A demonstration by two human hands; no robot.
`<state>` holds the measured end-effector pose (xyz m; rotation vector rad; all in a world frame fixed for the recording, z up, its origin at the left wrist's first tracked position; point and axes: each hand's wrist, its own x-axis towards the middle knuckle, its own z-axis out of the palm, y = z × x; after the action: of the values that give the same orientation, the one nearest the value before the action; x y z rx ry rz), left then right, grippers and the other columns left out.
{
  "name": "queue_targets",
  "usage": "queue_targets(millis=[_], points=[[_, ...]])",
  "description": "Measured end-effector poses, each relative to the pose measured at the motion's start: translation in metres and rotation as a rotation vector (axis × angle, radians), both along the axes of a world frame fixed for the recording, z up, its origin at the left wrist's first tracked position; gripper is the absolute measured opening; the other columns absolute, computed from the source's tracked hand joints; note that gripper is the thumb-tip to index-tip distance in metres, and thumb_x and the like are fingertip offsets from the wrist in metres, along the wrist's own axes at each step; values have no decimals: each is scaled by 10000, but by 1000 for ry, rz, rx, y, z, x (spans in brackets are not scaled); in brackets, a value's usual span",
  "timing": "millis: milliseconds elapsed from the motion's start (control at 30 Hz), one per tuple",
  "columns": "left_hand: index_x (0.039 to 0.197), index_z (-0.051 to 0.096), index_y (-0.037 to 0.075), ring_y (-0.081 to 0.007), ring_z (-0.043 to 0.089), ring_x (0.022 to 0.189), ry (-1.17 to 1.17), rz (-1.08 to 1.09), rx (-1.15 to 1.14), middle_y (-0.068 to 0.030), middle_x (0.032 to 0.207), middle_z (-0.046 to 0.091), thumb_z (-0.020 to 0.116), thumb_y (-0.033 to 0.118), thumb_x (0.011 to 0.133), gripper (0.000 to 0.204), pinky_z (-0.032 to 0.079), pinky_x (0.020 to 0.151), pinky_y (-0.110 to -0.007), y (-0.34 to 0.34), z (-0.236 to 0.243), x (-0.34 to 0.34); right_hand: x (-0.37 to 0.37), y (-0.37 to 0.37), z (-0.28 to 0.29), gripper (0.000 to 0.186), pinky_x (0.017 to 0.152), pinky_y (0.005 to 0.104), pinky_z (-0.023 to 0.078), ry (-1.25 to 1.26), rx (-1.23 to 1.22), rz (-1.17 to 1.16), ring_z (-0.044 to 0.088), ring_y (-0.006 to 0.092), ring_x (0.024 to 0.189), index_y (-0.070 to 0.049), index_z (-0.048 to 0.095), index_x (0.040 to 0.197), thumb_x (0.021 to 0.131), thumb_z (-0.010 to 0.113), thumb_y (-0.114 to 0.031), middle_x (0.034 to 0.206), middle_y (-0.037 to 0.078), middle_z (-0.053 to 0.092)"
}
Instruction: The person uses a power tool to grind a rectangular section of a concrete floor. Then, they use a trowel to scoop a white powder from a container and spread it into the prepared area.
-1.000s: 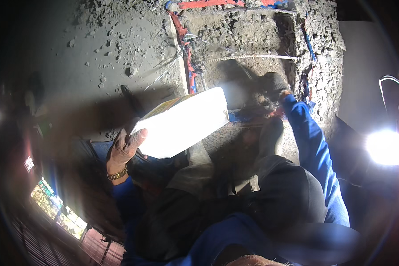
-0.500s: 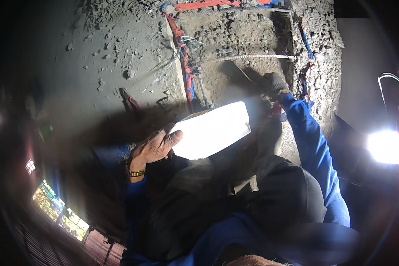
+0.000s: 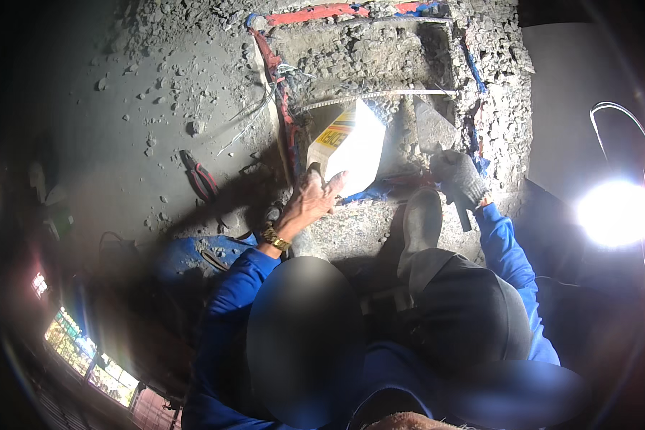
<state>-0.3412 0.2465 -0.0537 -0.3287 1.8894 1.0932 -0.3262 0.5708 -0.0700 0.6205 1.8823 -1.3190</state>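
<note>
My bare left hand (image 3: 312,204), a gold-coloured watch or bracelet at its wrist, grips the near end of a white box-like container (image 3: 358,150). Yellow and red printing marks the container's left side; glare washes out its bright face. It is tilted over the shallow pit (image 3: 394,57), just on the near side of a ribbed steel bar (image 3: 380,93). In a grey knit glove, my right hand (image 3: 459,175) closes round a trowel. The trowel's flat grey blade (image 3: 435,127) points away from me inside the pit, and its handle end sticks out behind the hand.
Red and blue edging (image 3: 276,64) and thin wires line the pit's left side. Red-handled pliers (image 3: 202,178) lie on the dusty slab to the left. Rubble (image 3: 505,93) covers the right edge. A bright lamp (image 3: 616,213) shines at far right, and a blue bag-like item (image 3: 193,254) lies near my left arm.
My left hand has carried the container away from me and turned it more upright over the pit. My right hand has shifted slightly nearer, and the trowel's blade now shows broad side up.
</note>
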Motion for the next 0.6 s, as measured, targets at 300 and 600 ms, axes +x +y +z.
queue_targets(millis=[300,600], points=[[992,467,-101,-411,582,862,552,-230,-76,-301,936,549,658,472,821,628,480,758,-457,40,-92,31,-26,23,-91,308,757,497,481,353,745,670,612,412,897,-8,580,1006,832,521,-255,928,237,634],[1072,389,-182,-329,635,692,73,-60,24,-307,1049,505,653,460,826,737,538,634,-383,54,-92,13,-35,-8,-136,347,686,446,469,524,398,647,596,369,779,27,635,905,844,582,-310,884,210,634]])
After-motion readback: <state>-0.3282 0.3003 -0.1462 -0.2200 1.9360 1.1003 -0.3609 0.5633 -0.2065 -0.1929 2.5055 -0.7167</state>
